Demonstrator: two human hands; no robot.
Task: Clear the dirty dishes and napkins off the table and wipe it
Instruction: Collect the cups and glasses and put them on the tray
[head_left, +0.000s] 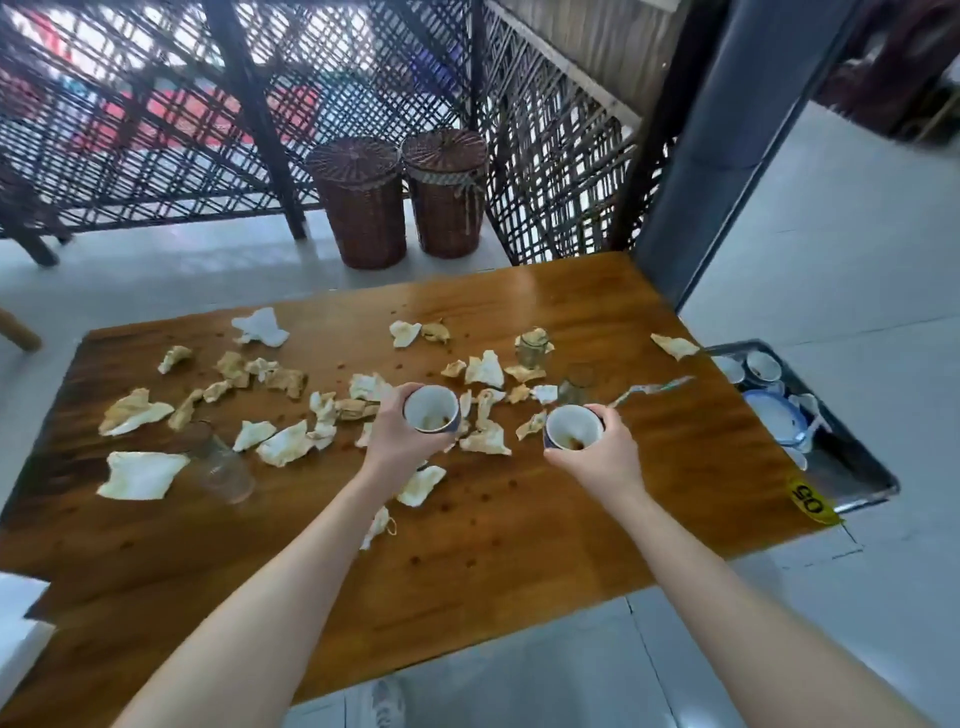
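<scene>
Lattice screens and two wicker baskets stand behind the wooden desk. Crumpled, stained napkins litter it from the left edge to the far right corner. The left grip grasps the left cup above the desk's middle, brown dregs inside. The right grip grasps the right cup near it, also soiled. One glass sits near the left edge, and two more glasses sit beyond the cups. Past the right edge, a metal tray holds bowls.
</scene>
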